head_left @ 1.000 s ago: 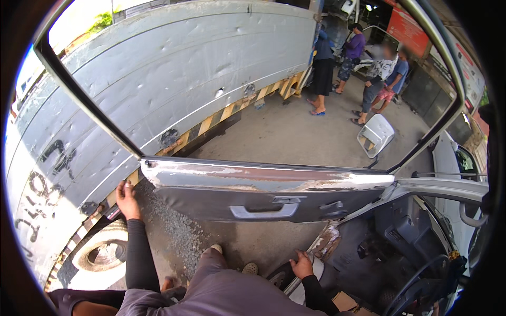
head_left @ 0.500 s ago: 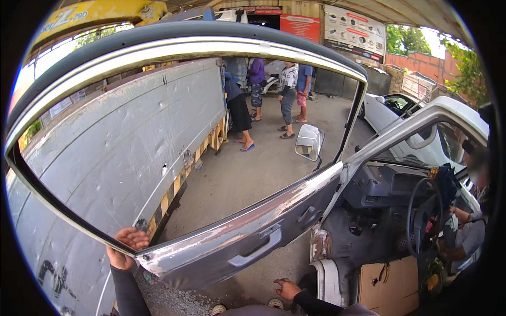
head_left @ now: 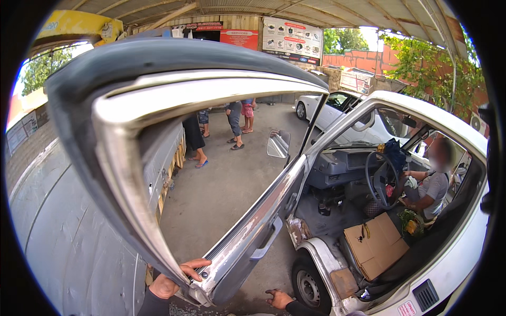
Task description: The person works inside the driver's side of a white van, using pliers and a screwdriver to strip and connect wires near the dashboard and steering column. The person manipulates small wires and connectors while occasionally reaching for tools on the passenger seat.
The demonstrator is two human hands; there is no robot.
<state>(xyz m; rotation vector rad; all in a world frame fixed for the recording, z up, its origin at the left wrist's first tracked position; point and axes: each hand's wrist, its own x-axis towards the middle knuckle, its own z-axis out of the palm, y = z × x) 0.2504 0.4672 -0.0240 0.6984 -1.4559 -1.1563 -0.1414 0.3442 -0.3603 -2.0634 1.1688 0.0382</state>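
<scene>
A white van's open door [head_left: 240, 239] stands in front of me, its paint worn to patchy brown and grey along the window sill. My left hand [head_left: 176, 276] holds the door's rear lower corner, just below the window frame, with fingers laid over the sill. The window opening has no visible glass, and a dark rubber seal [head_left: 174, 50] runs along the top of its frame. A grey pull handle [head_left: 268, 239] is on the door's inner panel. Low between the door and the front wheel [head_left: 310, 284], my right hand [head_left: 279, 298] hangs free with fingers apart, touching nothing.
Inside the cab are a steering wheel [head_left: 382, 180], a flattened cardboard sheet [head_left: 375, 245] with a small tool on it, and a seated person [head_left: 435, 184] on the far side. A grey panel wall [head_left: 58, 210] stands left. People stand beyond the door, near a white car [head_left: 332, 108].
My view has turned right, showing more of the cab and wheel. The door looks more edge-on and nearer. My left hand's fingers now lie over the sill; before, the palm was turned up there.
</scene>
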